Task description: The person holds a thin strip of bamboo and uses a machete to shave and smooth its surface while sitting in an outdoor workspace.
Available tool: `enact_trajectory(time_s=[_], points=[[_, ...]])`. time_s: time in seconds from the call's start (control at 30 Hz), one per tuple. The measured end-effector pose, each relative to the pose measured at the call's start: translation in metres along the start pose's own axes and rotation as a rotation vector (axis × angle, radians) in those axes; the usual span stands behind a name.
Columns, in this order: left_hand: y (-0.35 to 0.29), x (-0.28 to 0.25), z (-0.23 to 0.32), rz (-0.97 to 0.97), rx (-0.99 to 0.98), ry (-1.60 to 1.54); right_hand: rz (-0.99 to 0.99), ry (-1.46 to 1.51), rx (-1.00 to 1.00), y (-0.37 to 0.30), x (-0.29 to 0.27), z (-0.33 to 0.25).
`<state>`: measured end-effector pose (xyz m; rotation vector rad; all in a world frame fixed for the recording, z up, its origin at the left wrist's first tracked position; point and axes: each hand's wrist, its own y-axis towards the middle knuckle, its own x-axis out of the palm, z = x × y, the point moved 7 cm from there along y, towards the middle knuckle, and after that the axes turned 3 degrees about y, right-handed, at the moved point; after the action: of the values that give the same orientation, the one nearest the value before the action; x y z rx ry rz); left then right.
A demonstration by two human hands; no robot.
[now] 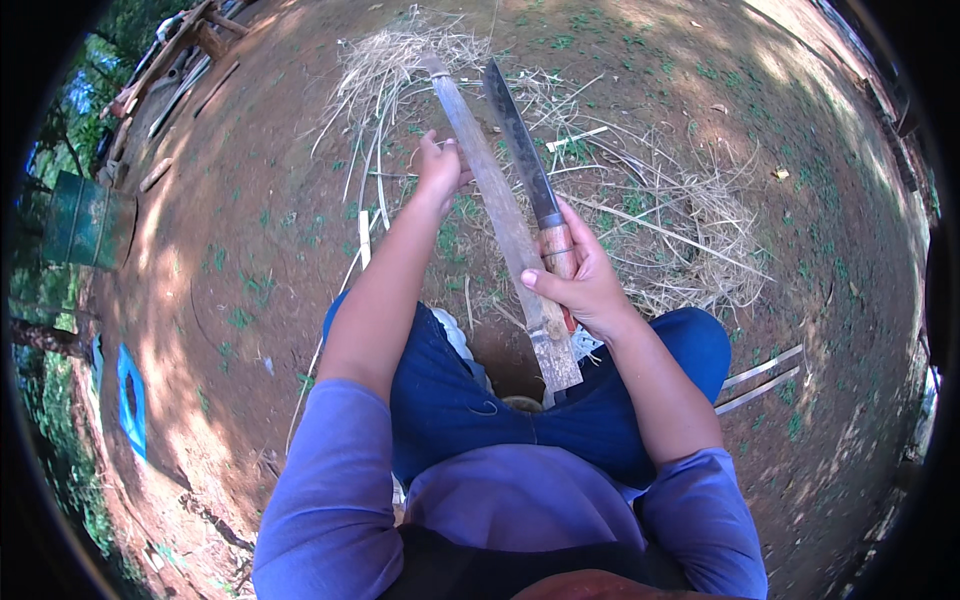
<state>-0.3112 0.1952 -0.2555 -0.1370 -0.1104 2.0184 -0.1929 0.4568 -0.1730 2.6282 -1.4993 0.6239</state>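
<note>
My right hand [585, 272] is closed around the wooden handle of a large dark-bladed knife [521, 140], whose blade points up and away from me. Its thumb also presses on a long, flat bamboo slat [496, 197], which slants from between my knees to the far upper left, alongside the blade. My left hand [440, 168] is beside the slat's far half, fingers apart. Some of its fingertips reach the slat's left edge or pass behind it; whether they touch cannot be seen.
Piles of thin pale shavings [395, 70] and curled strips [700, 250] cover the dirt ahead. Two pale slats [760, 380] lie by my right knee. A green drum [88, 220] and a blue object [131, 402] are at the left, timber [185, 60] at the far left.
</note>
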Motion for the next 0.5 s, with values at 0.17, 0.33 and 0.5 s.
enact_trajectory(time_s=[0.17,0.33,0.5], points=[[-0.012,0.022,0.007,-0.277,-0.372,-0.557,-0.028,-0.064,0.001,-0.002,-0.005,0.009],[0.002,-0.013,0.035,-0.08,-0.152,-0.615,0.068,0.039,0.118,0.006,-0.005,0.017],[0.001,-0.046,0.064,0.001,0.065,-0.548,0.327,0.01,0.105,0.019,-0.051,0.035]])
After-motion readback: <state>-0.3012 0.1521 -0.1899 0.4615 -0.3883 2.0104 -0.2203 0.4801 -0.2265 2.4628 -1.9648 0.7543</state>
